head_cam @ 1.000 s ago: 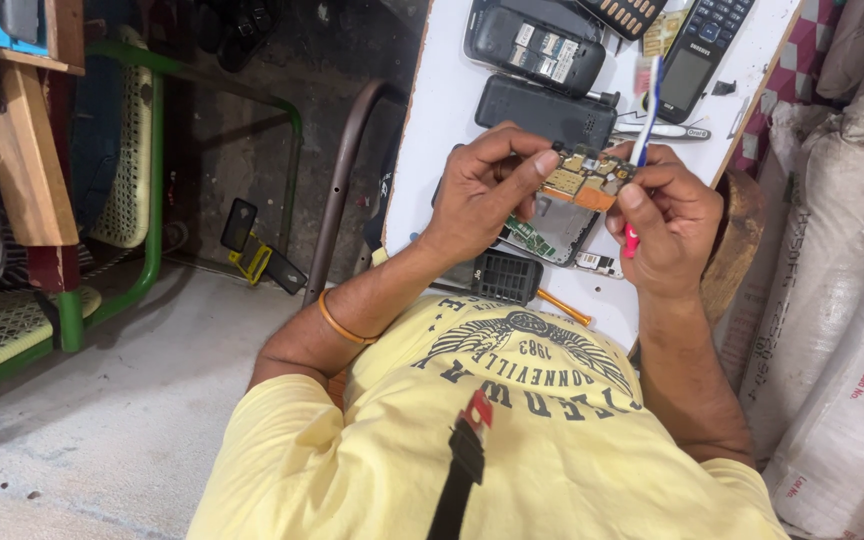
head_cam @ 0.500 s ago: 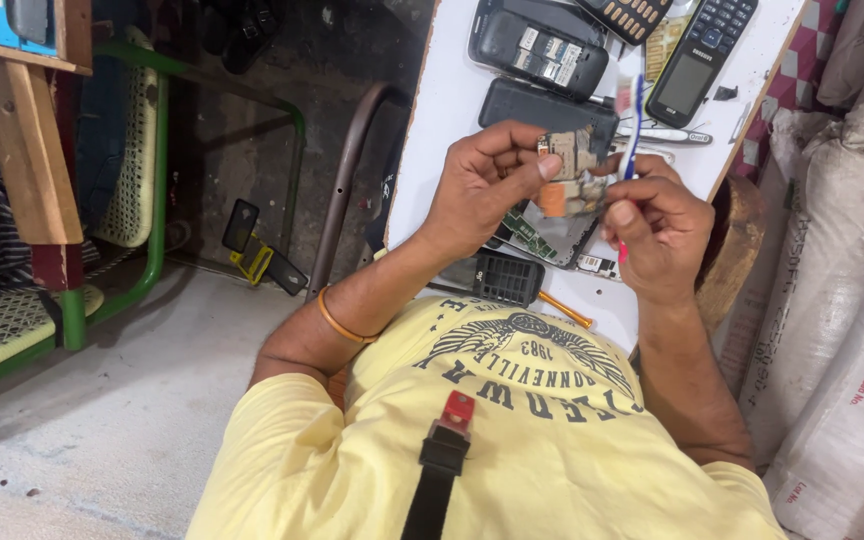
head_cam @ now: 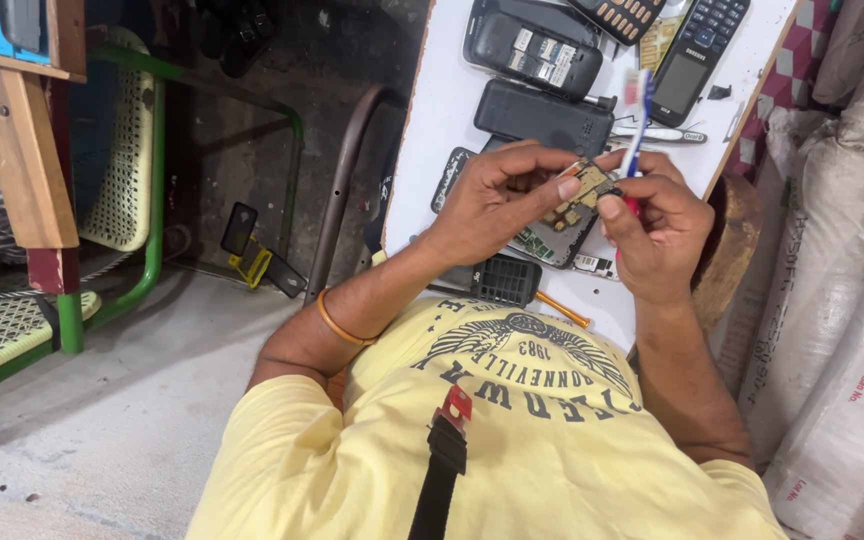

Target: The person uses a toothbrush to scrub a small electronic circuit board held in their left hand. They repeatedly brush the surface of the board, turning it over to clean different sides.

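My left hand (head_cam: pixel 500 196) pinches a small gold and green circuit board (head_cam: pixel 584 190) above a white worktable (head_cam: pixel 432 150). My right hand (head_cam: pixel 658 222) touches the board's right edge and grips a red and blue toothbrush (head_cam: pixel 635 118) that points up. Under the hands lies an opened phone body (head_cam: pixel 552 240) showing its green board. An orange bangle sits on my left wrist.
Several dismantled black keypad phones (head_cam: pixel 542 45) and back covers lie on the table's far part, a black keypad panel (head_cam: pixel 497 280) near its front edge. White sacks (head_cam: pixel 832 300) stand at the right. A green metal-framed chair (head_cam: pixel 122 180) and a wooden post (head_cam: pixel 22 150) are at the left.
Both hands have lifted the circuit board slightly off the opened phone and turned it. The toothbrush has stayed in my right hand, pointing up.
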